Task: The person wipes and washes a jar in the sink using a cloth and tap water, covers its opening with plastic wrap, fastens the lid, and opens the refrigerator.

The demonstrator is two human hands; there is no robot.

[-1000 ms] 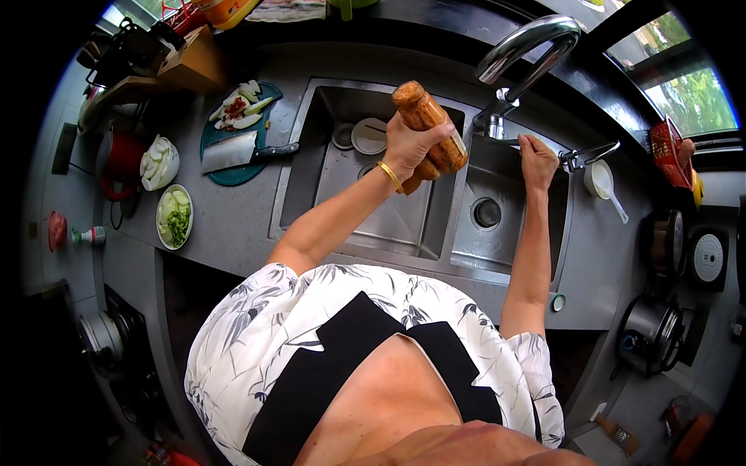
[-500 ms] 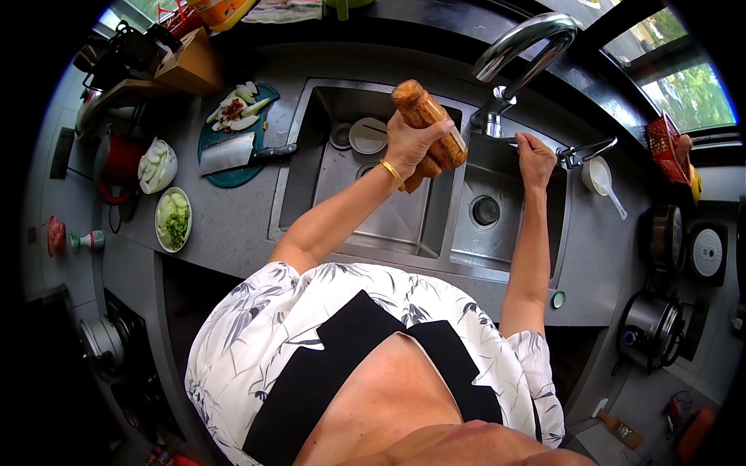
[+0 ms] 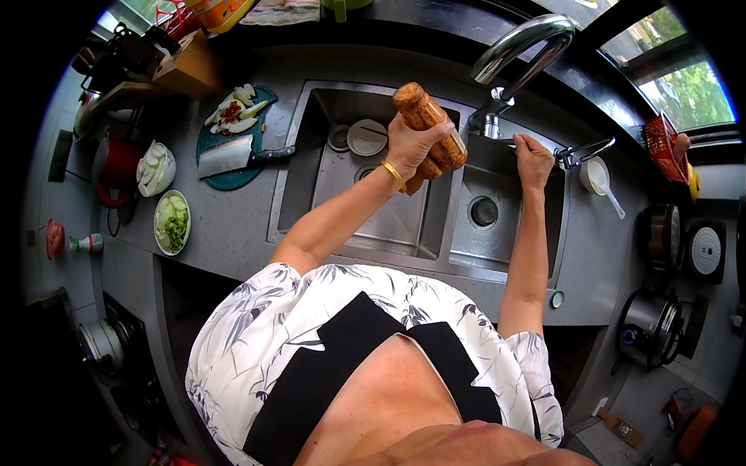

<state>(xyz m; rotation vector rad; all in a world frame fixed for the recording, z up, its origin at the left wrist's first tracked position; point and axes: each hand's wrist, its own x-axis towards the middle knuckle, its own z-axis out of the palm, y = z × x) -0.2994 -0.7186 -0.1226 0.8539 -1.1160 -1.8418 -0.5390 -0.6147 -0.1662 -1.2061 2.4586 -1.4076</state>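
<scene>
A jar (image 3: pixel 420 107) of orange-brown food was held in the left hand (image 3: pixel 416 147), with the fingers wrapped around it. The jar was tipped, with its top end toward ten o'clock, above the big bowl of the sink (image 3: pixel 392 221). It could not be told if more than one jar was held. The right hand (image 3: pixel 535 161) was closed narrow, by the thin handle (image 3: pixel 505 142) of the tap (image 3: pixel 497 105). A firm grip could not be made out. The tap was seen at ten o'clock from that hand. A white cup (image 3: pixel 595 175) with a white spoon (image 3: pixel 614 203) was set near four o'clock, and a small green-edged lid (image 3: pixel 557 300) lay at six o'clock on the table (image 3: pixel 587 287).

Beyond the sink's nine o'clock side, a cleaver (image 3: pixel 227 157) and cut food (image 3: pixel 235 110) were laid on a green chopping board (image 3: pixel 233 180). A bowl (image 3: pixel 162 180) of white slices was placed at eight o'clock from the board, and a dish (image 3: pixel 158 237) of green pieces at seven.
</scene>
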